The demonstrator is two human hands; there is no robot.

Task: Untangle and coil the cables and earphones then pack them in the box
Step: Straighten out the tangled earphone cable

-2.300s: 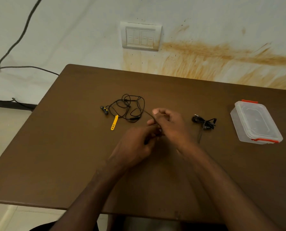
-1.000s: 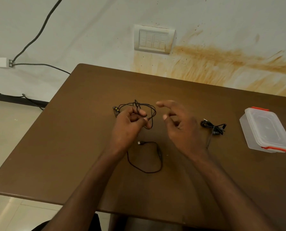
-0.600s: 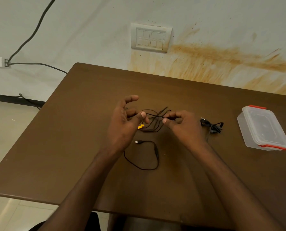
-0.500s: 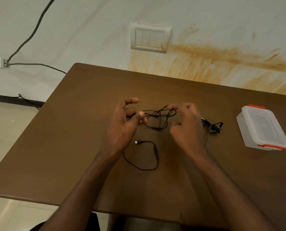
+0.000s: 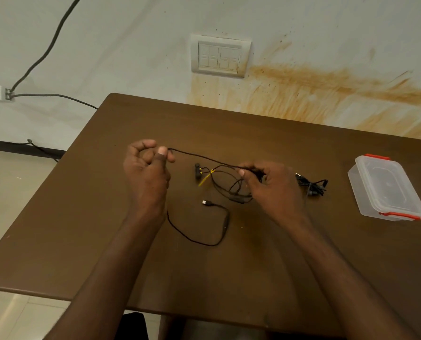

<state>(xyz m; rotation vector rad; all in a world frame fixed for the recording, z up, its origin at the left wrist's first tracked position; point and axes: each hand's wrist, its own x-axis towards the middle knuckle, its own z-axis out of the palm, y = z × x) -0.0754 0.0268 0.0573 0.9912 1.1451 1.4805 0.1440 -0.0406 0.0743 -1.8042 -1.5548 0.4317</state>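
Both hands have drawn apart since half a second ago, stretching one thin black strand taut between them. Left hand (image 5: 147, 175) pinches its end between thumb and curled fingers, with bare brown table (image 5: 64, 217) stretching out to the left edge. Between the hands lie the earphones (image 5: 225, 180), one loose tangle with yellow accents, and one looped USB cable (image 5: 212, 224) nearer. Right hand (image 5: 271, 185) pinches the strand too. One bundled cable (image 5: 312, 186) sits beside it; one lidded clear plastic box (image 5: 386, 187), red-clipped, stands near the right edge
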